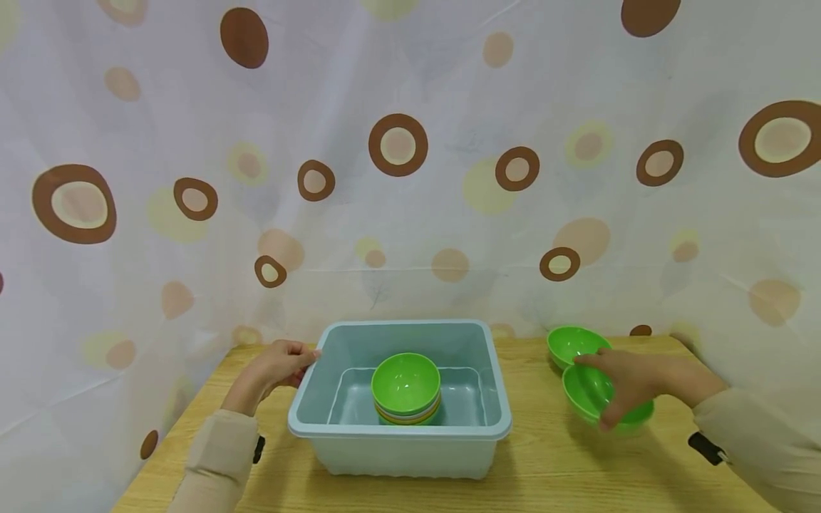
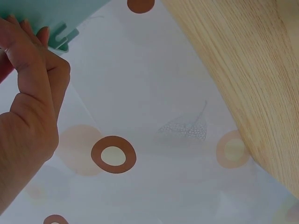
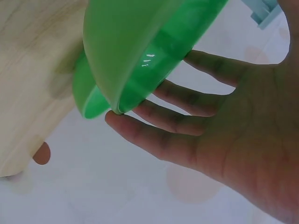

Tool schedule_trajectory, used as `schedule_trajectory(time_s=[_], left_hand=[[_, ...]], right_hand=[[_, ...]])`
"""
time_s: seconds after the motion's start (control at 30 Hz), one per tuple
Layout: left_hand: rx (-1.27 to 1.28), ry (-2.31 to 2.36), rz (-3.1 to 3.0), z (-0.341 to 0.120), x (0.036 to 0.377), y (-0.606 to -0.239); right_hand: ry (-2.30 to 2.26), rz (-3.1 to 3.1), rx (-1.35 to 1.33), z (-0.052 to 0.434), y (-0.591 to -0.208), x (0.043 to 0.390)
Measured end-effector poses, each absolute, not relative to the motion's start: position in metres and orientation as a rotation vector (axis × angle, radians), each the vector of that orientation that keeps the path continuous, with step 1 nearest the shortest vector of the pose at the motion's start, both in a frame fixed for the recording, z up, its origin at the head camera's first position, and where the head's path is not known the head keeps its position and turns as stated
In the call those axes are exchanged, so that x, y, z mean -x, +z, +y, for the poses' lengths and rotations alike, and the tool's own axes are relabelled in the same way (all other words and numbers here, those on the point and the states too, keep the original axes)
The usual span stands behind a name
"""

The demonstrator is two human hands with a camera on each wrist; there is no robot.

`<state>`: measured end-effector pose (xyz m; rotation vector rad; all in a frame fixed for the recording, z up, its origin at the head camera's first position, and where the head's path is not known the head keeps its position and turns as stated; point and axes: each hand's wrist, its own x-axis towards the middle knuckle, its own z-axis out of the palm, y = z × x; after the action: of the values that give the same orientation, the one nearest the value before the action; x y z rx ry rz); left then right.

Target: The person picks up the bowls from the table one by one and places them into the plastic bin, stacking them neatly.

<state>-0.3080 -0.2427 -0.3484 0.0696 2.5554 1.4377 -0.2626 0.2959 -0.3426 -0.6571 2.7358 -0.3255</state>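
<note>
Head view: the blue tub [image 1: 494,420] sits on the wooden table [image 1: 564,470] and is taken as landmark. Right of the tub, nearest, a green bowl [image 1: 593,399] is covered by the right hand [image 1: 625,388], fingers spread over the rim, thumb hidden, so whether it is gripped cannot be told. A second green bowl [image 1: 571,343] lies just behind it. The tub's left rim is pinched by the left hand [image 1: 279,365], fingers curled. Inside the tub a stack of bowls [image 1: 406,390] is seen, green on top. A spotted curtain [image 1: 410,157] hangs behind.

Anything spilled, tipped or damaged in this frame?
Nothing stands out. The stacked bowls sit upright in the tub, the left hand steadies its rim, and the right hand reaches over two upright green bowls.
</note>
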Motion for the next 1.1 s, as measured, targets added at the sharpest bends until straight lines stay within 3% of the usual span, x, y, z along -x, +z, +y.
schedule_trajectory(time_s=[1.1], left_hand=[[-0.065,1.428,2.569,-0.242,0.306,-0.35]], right_hand=[[-0.272,2.82,0.778,0.24,-0.269,0.271]])
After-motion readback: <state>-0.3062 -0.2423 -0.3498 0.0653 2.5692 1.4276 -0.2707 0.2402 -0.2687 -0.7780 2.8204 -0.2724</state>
